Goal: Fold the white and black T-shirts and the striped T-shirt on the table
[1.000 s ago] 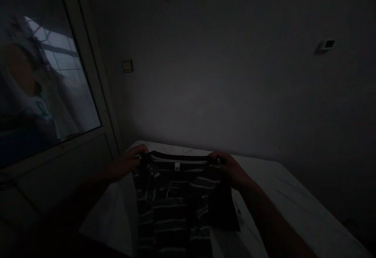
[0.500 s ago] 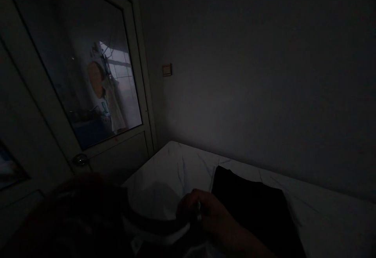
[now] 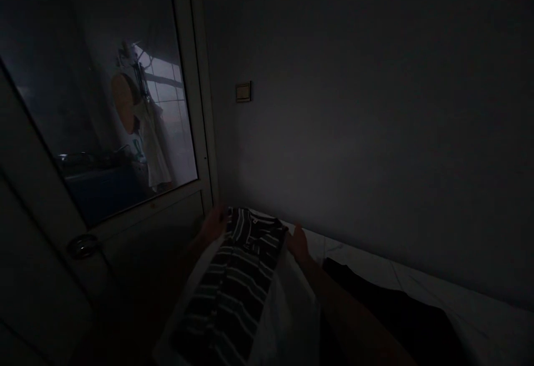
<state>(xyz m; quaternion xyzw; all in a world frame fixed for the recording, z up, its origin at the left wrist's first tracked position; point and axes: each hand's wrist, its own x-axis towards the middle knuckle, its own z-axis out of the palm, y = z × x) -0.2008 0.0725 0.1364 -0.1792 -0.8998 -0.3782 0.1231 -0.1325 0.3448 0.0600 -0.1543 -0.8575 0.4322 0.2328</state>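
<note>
A dark striped shirt with light stripes lies lengthwise over the marble-patterned table, its collar end toward the wall. My left hand is closed at the shirt's upper left corner. My right hand pinches the upper right corner, beside the collar. The shirt looks folded into a narrow shape; its lower end runs out of the picture. To the right of my right forearm a black folded garment lies on the same table. The picture is very dark, so the fingertips are hard to make out.
A door with a glass pane stands at the left, its round knob low down. The grey wall rises behind the table and carries a light switch. Kitchen things hang behind the glass.
The bunched striped shirt has been spread out flat along the table. Both hands have moved forward to its collar end. The view has shifted, and the black garment sits lower and further right.
</note>
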